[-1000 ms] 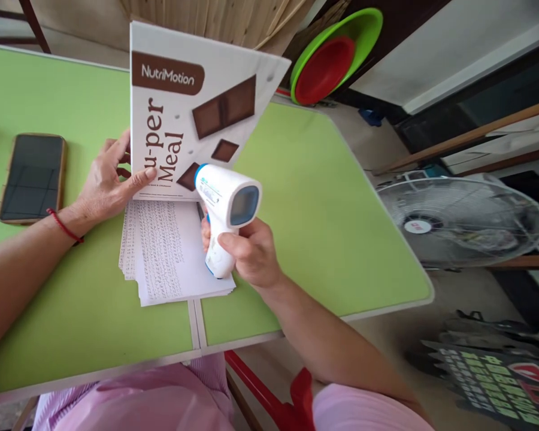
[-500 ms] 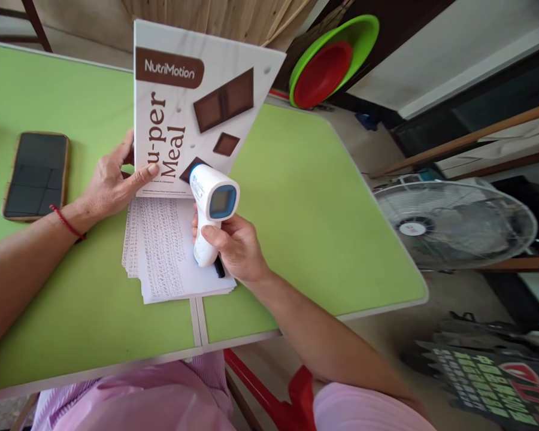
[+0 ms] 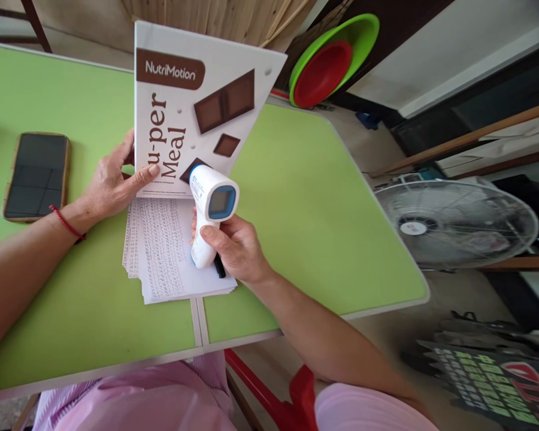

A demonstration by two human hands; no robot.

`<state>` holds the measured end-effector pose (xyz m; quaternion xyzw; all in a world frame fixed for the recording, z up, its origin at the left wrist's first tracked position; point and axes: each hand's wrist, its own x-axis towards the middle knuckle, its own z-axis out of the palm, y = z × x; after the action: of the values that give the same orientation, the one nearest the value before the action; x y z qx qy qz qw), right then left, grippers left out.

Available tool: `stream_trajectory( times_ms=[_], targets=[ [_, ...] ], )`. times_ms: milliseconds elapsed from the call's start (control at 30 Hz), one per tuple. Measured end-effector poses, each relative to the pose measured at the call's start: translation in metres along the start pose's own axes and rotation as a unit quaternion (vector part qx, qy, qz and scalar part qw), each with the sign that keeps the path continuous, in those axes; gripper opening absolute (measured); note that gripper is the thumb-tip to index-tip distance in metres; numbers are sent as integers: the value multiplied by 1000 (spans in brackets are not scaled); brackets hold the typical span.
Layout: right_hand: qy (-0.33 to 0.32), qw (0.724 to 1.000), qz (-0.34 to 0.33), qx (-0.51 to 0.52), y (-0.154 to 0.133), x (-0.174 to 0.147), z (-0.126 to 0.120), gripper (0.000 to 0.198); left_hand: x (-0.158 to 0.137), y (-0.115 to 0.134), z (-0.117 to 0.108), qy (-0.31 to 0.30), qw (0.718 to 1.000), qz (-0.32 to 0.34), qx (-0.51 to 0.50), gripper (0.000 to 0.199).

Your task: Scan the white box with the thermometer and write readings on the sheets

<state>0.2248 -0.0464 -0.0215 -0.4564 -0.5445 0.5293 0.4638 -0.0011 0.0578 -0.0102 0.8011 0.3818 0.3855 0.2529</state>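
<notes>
My left hand (image 3: 119, 179) grips the lower left edge of a white box (image 3: 224, 54) marked NutriMotion, its thumb on the front and the other fingers mostly hidden behind. The box is held up, tilted, with brown chocolate pieces printed on it. My right hand (image 3: 238, 245) is wrapped round the handle of a white and blue infrared thermometer (image 3: 202, 221), whose small grey screen faces me. The thermometer's head overlaps the box's lower right corner from my side. Below lie handwritten paper sheets (image 3: 161, 251) in a stack, with a black pen (image 3: 220, 267) partly hidden by my right hand.
A dark phone (image 3: 36, 175) in a brown case lies on the green table (image 3: 323, 221) at the left. Beyond the table's right edge is a fan (image 3: 453, 224). Green (image 3: 366, 36) and red basins (image 3: 323, 75) stand behind, and a red stool (image 3: 273, 395) is below the front edge.
The thermometer's handle has tilted very slightly. Both hands keep their grip, and the box is almost still.
</notes>
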Motion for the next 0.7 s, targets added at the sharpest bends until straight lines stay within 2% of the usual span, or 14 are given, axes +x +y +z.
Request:
stream_trajectory(
  times_ms=[233,467,600,700],
  targets=[
    [8,999,31,11,-2,-1,1,37,1,0,2,12,999,9,-50,64],
    [11,999,24,29,-4,0,2,35,1,1,-1,-4,999,7,-33,68],
    [9,1000,2,25,-6,0,0,33,0,0,-1,-12,1000,-2,-4,71],
    [31,998,-47,-10,-10,0,-10,32,-1,0,-1,-6,1000,15,20,71]
  ],
)
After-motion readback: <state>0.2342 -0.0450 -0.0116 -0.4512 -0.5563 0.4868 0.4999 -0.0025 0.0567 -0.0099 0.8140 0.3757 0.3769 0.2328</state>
